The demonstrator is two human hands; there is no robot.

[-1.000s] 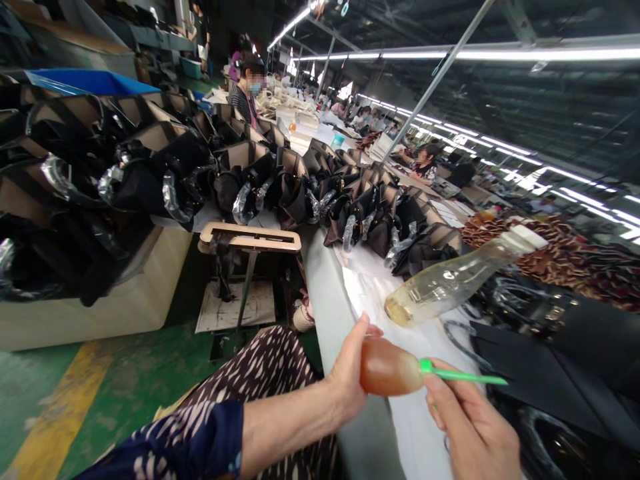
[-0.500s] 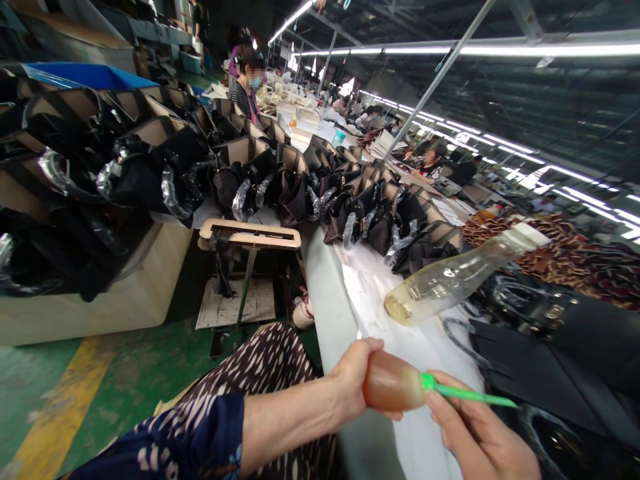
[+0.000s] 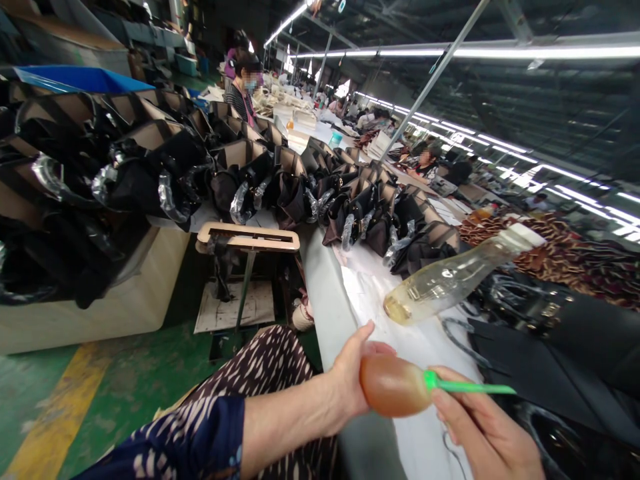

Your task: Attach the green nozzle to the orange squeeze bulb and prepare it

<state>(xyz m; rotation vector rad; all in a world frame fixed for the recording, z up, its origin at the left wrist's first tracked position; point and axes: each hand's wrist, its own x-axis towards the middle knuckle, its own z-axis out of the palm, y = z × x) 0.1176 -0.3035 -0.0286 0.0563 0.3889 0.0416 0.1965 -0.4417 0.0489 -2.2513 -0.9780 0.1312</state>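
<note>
Left fingers loosely cup an amber bottle above the worktop's left edge. Right fingers pinch its green nozzle.

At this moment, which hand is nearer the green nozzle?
Right: the right hand grips the base of the green nozzle; the left hand cups the opposite end of the amber bottle.

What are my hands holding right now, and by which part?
An amber-coloured squeeze bottle: the left hand cups its base end, and the right hand holds it at the green nozzle.
</note>
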